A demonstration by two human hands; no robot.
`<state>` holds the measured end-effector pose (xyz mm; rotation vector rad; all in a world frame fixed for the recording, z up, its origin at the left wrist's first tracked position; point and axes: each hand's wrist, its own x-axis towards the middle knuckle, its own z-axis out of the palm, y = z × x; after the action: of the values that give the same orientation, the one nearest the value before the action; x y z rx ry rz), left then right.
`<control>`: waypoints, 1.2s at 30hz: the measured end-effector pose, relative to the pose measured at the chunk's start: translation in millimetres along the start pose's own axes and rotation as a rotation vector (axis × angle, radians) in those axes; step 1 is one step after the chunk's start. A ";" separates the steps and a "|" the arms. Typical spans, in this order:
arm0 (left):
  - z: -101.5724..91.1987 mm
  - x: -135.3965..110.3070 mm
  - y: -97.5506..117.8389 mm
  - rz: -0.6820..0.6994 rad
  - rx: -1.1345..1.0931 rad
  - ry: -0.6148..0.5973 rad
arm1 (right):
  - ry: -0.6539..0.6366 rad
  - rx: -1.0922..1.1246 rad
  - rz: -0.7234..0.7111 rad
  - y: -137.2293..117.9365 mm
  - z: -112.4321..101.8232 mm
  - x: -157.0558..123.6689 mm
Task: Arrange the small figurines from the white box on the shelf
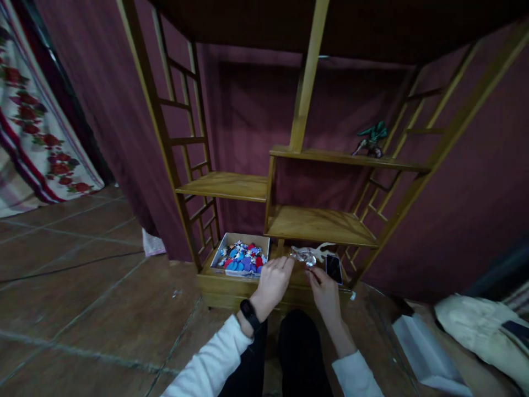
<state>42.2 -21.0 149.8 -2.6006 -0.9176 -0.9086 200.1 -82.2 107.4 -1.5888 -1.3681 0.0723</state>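
While both your hands reach over the low base (pixel 223 286) of the wooden shelf unit, a crumpled piece of clear plastic (pixel 305 256) sits just beyond your fingers, right of the base's middle; whether it rests on the wood or is lifted off it, you cannot tell from here. Your left hand (pixel 274 277), with a black band (pixel 249 313) on its wrist, has its fingers close together and pointing at the plastic's left end, but contact is unclear. Your right hand (pixel 324 289) brings thumb and forefinger near each other at the plastic's near edge, too small to tell whether they pinch it. Just right of the plastic, a pale branching piece (pixel 324 252) stretches toward the far side, and a dark-screened phone (pixel 334 269) lies near it. On the left of the base, you have an open white box (pixel 257 241) full of small pieces (pixel 243 258) in blue, purple, red and white. Above and farther up, a green and brown figurine (pixel 374 139) stands on the right-hand upper shelf (pixel 330 158). A pale box (pixel 427 350) lies on the floor at near right.
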 end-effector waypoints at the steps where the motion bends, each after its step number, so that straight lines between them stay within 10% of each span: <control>1: 1.2 0.9 -0.6 -0.034 -0.024 0.016 | 0.001 0.002 -0.020 -1.6 -1.0 1.4; 15: 28.6 -8.5 -5.5 -0.528 -0.432 -0.035 | -0.050 -0.082 -0.105 -14.5 1.6 -2.8; 36: 90.9 -80.7 -27.0 -0.835 -0.665 -0.199 | -0.348 -0.136 -0.063 21.2 64.0 -47.8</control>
<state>19.4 -2.2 28.8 -2.8509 -2.1671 -1.3311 159.5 -76.5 35.7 -1.6997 -1.7208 0.2311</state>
